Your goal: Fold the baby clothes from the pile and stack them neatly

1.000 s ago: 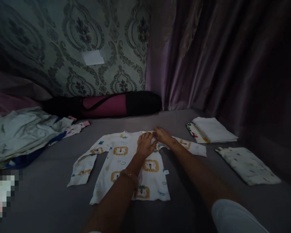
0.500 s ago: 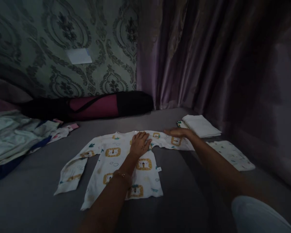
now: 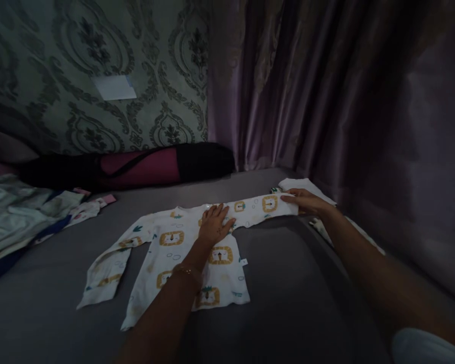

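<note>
A small white long-sleeved top (image 3: 176, 253) with yellow lion prints lies spread flat on the grey bed sheet (image 3: 296, 293). My left hand (image 3: 214, 225) rests flat and open on its chest near the collar; a bracelet sits on that wrist. My right hand (image 3: 305, 201) is closed on the cuff end of the top's right sleeve (image 3: 263, 205), which is stretched out straight toward the right. The left sleeve lies bent down at the left.
Folded white cloths (image 3: 301, 184) lie just behind my right hand by the purple curtain (image 3: 326, 91). A black and maroon roll bag (image 3: 136, 164) lies along the patterned wall. A heap of loose clothes (image 3: 23, 215) sits at the left.
My right hand has slid from the collar out along the right sleeve to its cuff, pulling it straight. My left hand stayed on the chest. The view has swung right.
</note>
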{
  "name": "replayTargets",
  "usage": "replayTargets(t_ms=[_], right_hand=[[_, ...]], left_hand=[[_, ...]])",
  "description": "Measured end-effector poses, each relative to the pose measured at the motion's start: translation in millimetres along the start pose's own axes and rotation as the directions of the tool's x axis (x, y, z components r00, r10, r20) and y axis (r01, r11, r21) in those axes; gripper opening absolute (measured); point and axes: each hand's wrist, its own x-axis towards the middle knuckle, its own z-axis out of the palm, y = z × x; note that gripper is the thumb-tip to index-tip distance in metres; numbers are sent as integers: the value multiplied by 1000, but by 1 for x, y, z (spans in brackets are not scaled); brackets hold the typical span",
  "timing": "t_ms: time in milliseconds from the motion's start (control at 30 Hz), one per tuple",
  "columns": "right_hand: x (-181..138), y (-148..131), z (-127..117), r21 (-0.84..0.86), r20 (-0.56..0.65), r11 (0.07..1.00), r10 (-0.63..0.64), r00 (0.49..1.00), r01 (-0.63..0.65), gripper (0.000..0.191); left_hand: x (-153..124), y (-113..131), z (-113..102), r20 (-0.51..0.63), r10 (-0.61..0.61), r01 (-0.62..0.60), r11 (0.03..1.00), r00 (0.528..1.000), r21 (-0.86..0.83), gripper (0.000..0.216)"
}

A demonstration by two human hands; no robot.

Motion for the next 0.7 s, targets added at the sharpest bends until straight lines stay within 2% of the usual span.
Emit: replayTargets(t_ms=[67, 133, 200, 267, 333, 433, 533, 600, 633, 700], right_hand=[[1, 0, 2, -136, -103, 991, 7, 995, -21, 28], [2, 2, 5, -423, -166, 906, -39, 985, -35, 29], [0, 5, 11, -705, -184, 708, -133, 974, -37, 31], [-4, 9, 20, -866, -167, 498, -215, 962, -39, 30], [-10, 13, 31, -937, -137, 348, -269, 953, -37, 29], [-20, 16, 46, -979, -125, 193, -332, 935, -62, 28], [-25, 12, 57, -983, -173, 122, -404, 898, -135, 33], [-25, 6, 68, -981, -181, 141, -436, 882, -131, 35], [-24, 2, 76, -981, -157, 169, -440, 884, -89, 36], [-20, -3, 98, -961, -27, 259, -441, 897, 99, 38]], left_hand=[[1, 0, 0, 15, 2, -2, 1000, 1000, 5, 59], [1, 1, 1, 25, 4, -4, 1000, 1000, 4, 62], [1, 0, 1, 33, 1, -1, 1000, 999, 3, 65], [1, 0, 2, 41, -2, 2, 1000, 999, 2, 66], [1, -1, 2, 47, -2, 2, 1000, 999, 2, 65], [0, -1, 1, 54, 9, -9, 1000, 999, -1, 65], [1, -1, 1, 56, 12, -12, 1000, 998, -2, 65], [1, 0, 1, 54, 11, -11, 1000, 998, 4, 64], [1, 0, 1, 53, 10, -11, 1000, 999, 6, 64], [1, 1, 0, 53, 15, -15, 1000, 998, 9, 64]])
